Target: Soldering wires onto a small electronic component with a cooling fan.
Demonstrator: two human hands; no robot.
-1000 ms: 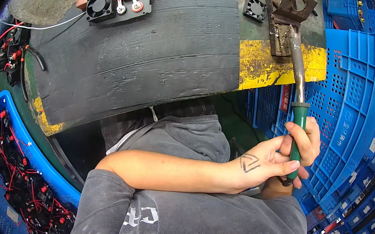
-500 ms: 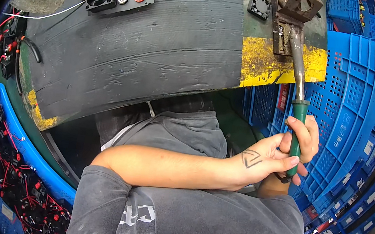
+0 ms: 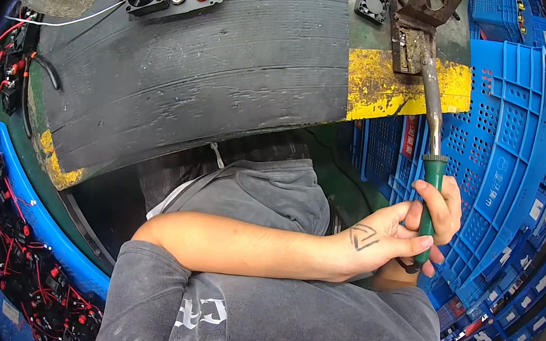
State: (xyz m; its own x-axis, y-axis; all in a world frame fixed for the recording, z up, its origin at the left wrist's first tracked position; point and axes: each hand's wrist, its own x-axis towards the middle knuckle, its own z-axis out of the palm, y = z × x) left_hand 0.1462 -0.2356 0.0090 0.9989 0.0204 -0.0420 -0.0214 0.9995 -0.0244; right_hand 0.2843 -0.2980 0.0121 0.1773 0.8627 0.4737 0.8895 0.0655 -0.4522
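Black-covered tabletop (image 3: 230, 81) beside blue crates (image 3: 517, 100), with a soldering iron (image 3: 435, 141) held between 2 and 3 o'clock.
Left hand (image 3: 386, 232) and right hand (image 3: 445, 212) were closed around the green handle (image 3: 434, 172), which had slipped slightly toward 6 o'clock; its far end lay at the metal stand (image 3: 429, 12), 1 o'clock, so the work seemed barely altered. Against the earlier frame, the stand sat marginally higher; the fan-bearing plate (image 3: 201, 3), 11 o'clock, appeared unmoved.

Mat (image 3: 218, 65) on bench (image 3: 370, 36), sold. iron (image 3: 434, 123) to R.
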